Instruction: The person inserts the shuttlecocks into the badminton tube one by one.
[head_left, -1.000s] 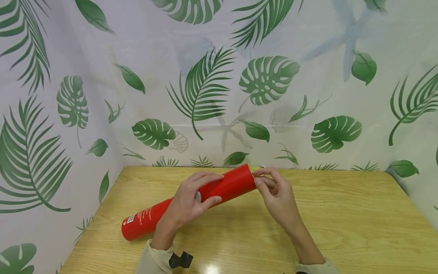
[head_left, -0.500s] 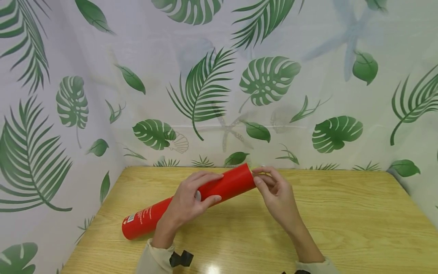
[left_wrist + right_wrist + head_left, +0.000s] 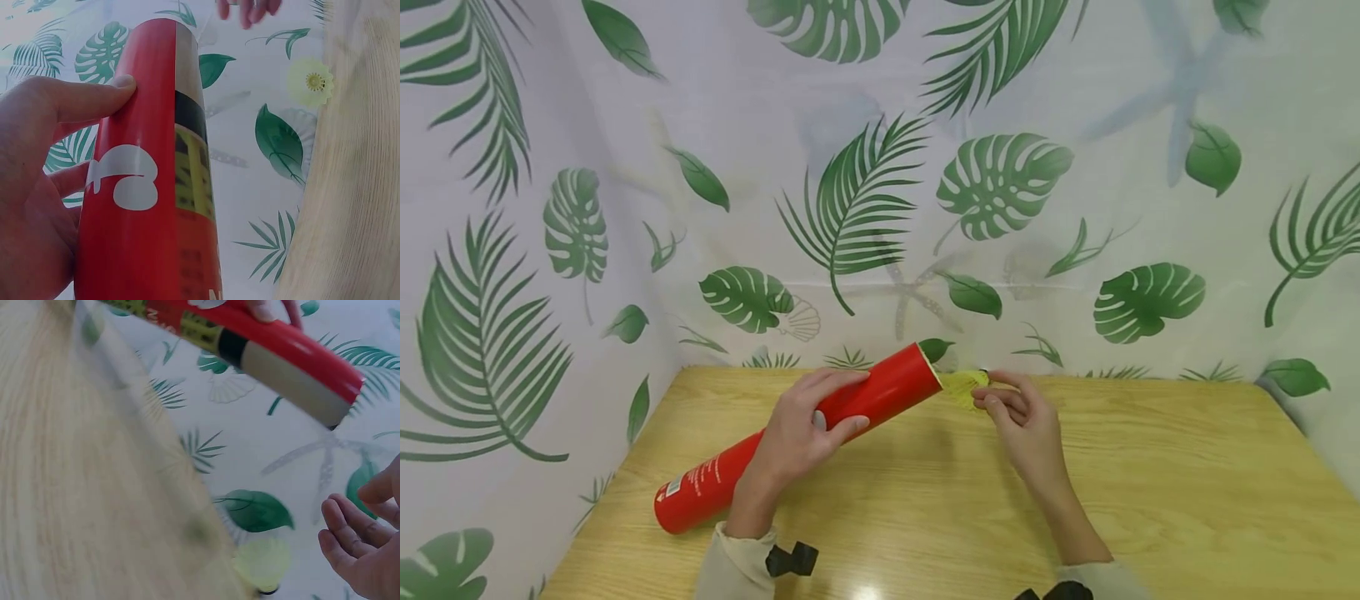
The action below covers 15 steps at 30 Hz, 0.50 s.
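My left hand (image 3: 793,429) grips a long red shuttlecock tube (image 3: 887,387) around its middle. The tube slants up to the right, its low end close over the table on the left. In the left wrist view the tube (image 3: 140,112) bears a white logo and a side panel of grey, black, yellow and orange. A yellow shuttlecock (image 3: 964,389) shows between the tube's upper end and my right hand (image 3: 1026,425). In the right wrist view the shuttlecock (image 3: 262,562) is apart from my right hand's loosely bent fingers (image 3: 350,531), which hold nothing.
A light wooden table (image 3: 1150,467) lies under both hands. Behind it and on its left hangs a white cloth (image 3: 865,317) printed with green leaves. Black straps (image 3: 792,560) sit at the wrists.
My right hand has drawn away from the tube's upper end to the right. The shuttlecock, mostly hidden before, is now in plain sight. The tube's upper end has shifted slightly left and up.
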Motion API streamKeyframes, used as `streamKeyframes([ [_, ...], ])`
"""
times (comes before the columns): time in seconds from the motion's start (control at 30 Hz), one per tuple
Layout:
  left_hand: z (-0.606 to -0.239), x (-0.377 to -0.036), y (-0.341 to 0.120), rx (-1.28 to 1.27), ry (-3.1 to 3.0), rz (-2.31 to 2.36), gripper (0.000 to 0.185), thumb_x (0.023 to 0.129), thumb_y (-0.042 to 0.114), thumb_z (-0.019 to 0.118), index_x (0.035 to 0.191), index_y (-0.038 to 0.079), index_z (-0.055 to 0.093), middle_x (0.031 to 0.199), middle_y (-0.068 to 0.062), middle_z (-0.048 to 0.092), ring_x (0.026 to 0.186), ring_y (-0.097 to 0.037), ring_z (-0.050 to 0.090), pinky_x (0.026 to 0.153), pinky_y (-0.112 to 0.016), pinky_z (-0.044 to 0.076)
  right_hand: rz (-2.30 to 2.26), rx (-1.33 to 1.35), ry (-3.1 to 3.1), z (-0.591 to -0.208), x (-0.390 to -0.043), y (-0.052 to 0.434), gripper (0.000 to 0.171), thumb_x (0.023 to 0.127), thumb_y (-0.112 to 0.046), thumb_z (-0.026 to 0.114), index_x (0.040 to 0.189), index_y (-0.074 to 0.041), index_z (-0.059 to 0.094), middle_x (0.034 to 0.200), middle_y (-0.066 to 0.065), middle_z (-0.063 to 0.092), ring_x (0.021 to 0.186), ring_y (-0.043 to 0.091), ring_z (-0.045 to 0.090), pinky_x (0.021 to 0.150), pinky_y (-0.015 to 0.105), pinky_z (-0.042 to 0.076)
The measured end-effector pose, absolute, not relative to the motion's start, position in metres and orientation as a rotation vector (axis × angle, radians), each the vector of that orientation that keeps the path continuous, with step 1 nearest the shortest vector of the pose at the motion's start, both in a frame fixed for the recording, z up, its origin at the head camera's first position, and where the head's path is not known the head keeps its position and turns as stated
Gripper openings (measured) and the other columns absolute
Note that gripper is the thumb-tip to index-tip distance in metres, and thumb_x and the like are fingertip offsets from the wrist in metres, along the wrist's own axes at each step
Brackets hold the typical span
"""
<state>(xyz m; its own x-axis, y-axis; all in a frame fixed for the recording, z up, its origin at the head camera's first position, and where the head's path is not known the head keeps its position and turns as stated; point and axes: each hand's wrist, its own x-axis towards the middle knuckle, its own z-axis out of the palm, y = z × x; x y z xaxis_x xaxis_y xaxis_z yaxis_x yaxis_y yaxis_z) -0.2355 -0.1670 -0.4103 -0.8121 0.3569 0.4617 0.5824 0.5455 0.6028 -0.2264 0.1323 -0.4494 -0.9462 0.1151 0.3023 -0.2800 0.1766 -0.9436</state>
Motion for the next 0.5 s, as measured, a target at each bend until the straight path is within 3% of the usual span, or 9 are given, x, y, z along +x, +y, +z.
streamKeyframes([
  [0.27, -0.411, -0.238, -0.170, -0.766, -2.510, -1.120, 0.053, 0.088, 0.025, 0.083, 0.137, 0.027, 0.065, 0.134, 0.004, 0.063, 0.118, -0.019, 0.058, 0.088, -0.041, 0.057, 1.753, 0.002, -2.357, -0.475, -0.252, 0.118, 0.043, 0.105, -0.009, 0.057, 0.146, -0.001, 0.050, 0.115, 0.024, 0.072, 0.104, 0.034, 0.072, 0.083, 0.015, 0.052],
  [0.5, -0.413, -0.239, -0.170, -0.776, -2.506, -1.129, 0.053, 0.088, 0.024, 0.083, 0.137, 0.027, 0.065, 0.134, 0.005, 0.063, 0.117, -0.019, 0.058, 0.088, -0.041, 0.057, 1.735, -0.078, -2.449, -0.488, -0.269, 0.111, 0.055, 0.106, -0.015, 0.053, 0.157, -0.002, 0.035, 0.128, 0.025, 0.066, 0.116, 0.036, 0.068, 0.100, 0.046, 0.052],
])
